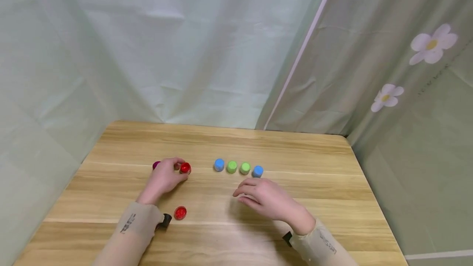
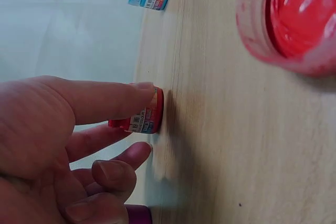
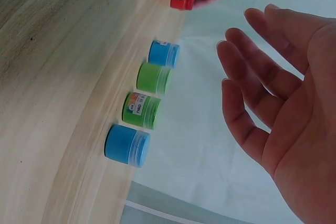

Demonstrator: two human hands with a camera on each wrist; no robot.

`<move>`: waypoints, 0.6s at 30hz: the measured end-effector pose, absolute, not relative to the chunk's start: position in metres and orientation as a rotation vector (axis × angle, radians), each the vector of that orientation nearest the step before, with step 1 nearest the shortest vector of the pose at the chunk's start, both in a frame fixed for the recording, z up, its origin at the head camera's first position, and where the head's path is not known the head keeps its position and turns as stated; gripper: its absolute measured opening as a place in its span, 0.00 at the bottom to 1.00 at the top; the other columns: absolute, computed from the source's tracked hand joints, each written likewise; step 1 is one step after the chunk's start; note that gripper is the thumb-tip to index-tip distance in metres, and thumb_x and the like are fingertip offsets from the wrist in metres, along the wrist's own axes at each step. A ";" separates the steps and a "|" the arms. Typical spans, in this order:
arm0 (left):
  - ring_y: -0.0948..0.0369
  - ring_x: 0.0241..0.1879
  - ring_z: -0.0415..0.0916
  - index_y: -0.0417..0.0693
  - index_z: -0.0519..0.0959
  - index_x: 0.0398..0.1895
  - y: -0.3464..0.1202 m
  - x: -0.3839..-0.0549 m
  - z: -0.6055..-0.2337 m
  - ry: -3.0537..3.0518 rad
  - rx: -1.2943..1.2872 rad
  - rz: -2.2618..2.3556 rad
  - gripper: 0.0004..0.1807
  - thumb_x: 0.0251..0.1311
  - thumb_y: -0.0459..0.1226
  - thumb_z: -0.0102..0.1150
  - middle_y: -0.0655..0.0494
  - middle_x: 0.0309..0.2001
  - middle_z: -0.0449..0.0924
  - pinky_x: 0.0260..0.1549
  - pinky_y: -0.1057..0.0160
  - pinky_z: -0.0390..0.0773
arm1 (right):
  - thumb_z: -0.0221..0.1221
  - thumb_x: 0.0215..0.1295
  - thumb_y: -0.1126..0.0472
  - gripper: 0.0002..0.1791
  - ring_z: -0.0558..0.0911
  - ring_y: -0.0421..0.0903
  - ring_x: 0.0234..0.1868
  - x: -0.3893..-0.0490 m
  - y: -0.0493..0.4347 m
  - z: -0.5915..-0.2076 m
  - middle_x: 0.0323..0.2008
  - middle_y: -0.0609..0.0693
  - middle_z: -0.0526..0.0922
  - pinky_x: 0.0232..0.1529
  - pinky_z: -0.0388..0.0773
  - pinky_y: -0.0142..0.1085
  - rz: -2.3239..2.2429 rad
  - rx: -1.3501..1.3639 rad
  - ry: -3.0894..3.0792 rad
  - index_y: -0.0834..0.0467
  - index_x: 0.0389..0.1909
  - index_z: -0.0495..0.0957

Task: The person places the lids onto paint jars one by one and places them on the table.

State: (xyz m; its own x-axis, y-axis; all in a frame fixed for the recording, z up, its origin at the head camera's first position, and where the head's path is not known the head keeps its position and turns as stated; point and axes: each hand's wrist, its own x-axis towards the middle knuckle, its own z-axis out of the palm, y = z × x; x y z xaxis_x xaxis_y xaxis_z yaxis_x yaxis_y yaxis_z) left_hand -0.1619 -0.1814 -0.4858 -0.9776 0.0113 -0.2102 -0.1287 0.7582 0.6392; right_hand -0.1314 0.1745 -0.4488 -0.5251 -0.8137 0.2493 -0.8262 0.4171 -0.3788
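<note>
Red jar (image 1: 185, 168), one, small, label on its side: at the left of the wooden table (image 1: 207, 233), upright. Whether its base bears on the wood cannot be told.

Left hand (image 1: 166, 175): pinches the red jar between thumb and a finger; the remaining fingers bend loosely beside it.

Purple jar (image 1: 156, 164), one: on the far side of the left hand, partly hidden by it.

Red dish (image 1: 180, 213), one, round, with glossy red inside: nearer the person, well apart from the red jar. Lid or open jar, cannot tell.

Row of four, to the right, spaced slightly apart: left blue jar (image 1: 219, 165), left green jar (image 1: 231, 167), right green jar (image 1: 245, 168), right blue jar (image 1: 258, 171).

Right hand (image 1: 267, 200): holds nothing, fingers parted and gently bent, raised just before the right blue jar.

Curtain (image 1: 184, 52), pale: behind the table.

Step in hand, as judged: handling the red jar, whether lifting or setting down unclear. The next move seems to call for a level, steady pinch, clear of the purple jar.
</note>
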 end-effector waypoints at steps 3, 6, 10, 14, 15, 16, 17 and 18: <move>0.39 0.56 0.79 0.36 0.80 0.65 -0.182 -0.163 -0.489 2.759 -0.093 1.006 0.28 0.65 0.39 0.75 0.33 0.58 0.81 0.58 0.36 0.78 | 0.63 0.79 0.57 0.08 0.84 0.35 0.52 -0.131 0.175 -0.448 0.51 0.40 0.86 0.55 0.81 0.33 0.723 1.517 -2.623 0.49 0.53 0.87; 0.40 0.54 0.79 0.37 0.80 0.65 -0.182 -0.164 -0.491 2.762 -0.093 0.991 0.28 0.66 0.39 0.74 0.34 0.57 0.82 0.56 0.37 0.79 | 0.63 0.80 0.57 0.09 0.84 0.35 0.52 -0.131 0.175 -0.447 0.51 0.40 0.86 0.55 0.81 0.33 0.727 1.513 -2.630 0.49 0.53 0.87; 0.42 0.53 0.79 0.39 0.80 0.65 -0.182 -0.165 -0.491 2.766 -0.091 0.986 0.27 0.66 0.39 0.74 0.35 0.56 0.82 0.55 0.38 0.79 | 0.63 0.80 0.56 0.09 0.85 0.34 0.52 -0.130 0.175 -0.447 0.51 0.39 0.87 0.54 0.81 0.33 0.735 1.504 -2.643 0.49 0.53 0.87; 0.41 0.53 0.79 0.38 0.81 0.63 -0.183 -0.164 -0.491 2.773 -0.086 0.990 0.26 0.66 0.40 0.74 0.35 0.56 0.81 0.55 0.38 0.79 | 0.63 0.80 0.56 0.09 0.85 0.34 0.52 -0.130 0.176 -0.448 0.51 0.39 0.87 0.55 0.81 0.33 0.732 1.505 -2.649 0.50 0.53 0.87; 0.41 0.54 0.78 0.37 0.81 0.63 -0.183 -0.164 -0.490 2.778 -0.085 0.994 0.26 0.66 0.40 0.74 0.35 0.56 0.82 0.55 0.38 0.78 | 0.63 0.80 0.56 0.09 0.85 0.34 0.52 -0.130 0.176 -0.448 0.51 0.39 0.87 0.55 0.81 0.33 0.729 1.505 -2.651 0.50 0.54 0.87; 0.41 0.54 0.78 0.36 0.81 0.62 -0.183 -0.163 -0.489 2.784 -0.084 0.998 0.26 0.66 0.40 0.74 0.35 0.57 0.81 0.56 0.38 0.78 | 0.62 0.80 0.56 0.09 0.84 0.34 0.52 -0.130 0.176 -0.448 0.51 0.39 0.87 0.55 0.81 0.33 0.727 1.505 -2.653 0.50 0.54 0.87; 0.40 0.55 0.78 0.35 0.81 0.62 -0.182 -0.162 -0.488 2.789 -0.086 1.005 0.26 0.66 0.40 0.74 0.35 0.57 0.81 0.58 0.37 0.77 | 0.62 0.80 0.56 0.09 0.84 0.34 0.52 -0.130 0.176 -0.448 0.51 0.39 0.87 0.55 0.81 0.33 0.725 1.505 -2.656 0.50 0.54 0.88; 0.40 0.56 0.77 0.34 0.81 0.62 -0.182 -0.162 -0.487 2.795 -0.087 1.013 0.26 0.66 0.40 0.73 0.35 0.57 0.81 0.59 0.37 0.76 | 0.62 0.80 0.56 0.09 0.84 0.34 0.52 -0.131 0.176 -0.449 0.51 0.39 0.87 0.55 0.81 0.33 0.724 1.504 -2.660 0.50 0.54 0.88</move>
State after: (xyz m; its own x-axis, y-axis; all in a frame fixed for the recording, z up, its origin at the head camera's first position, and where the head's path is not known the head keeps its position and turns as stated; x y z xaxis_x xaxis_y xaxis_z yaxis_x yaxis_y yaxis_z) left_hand -0.1616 -0.1821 -0.4873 -0.9843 0.0019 -0.1763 -0.1115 0.7677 0.6310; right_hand -0.1307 0.1757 -0.4485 -0.5411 -0.8112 0.2217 -0.8116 0.4348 -0.3902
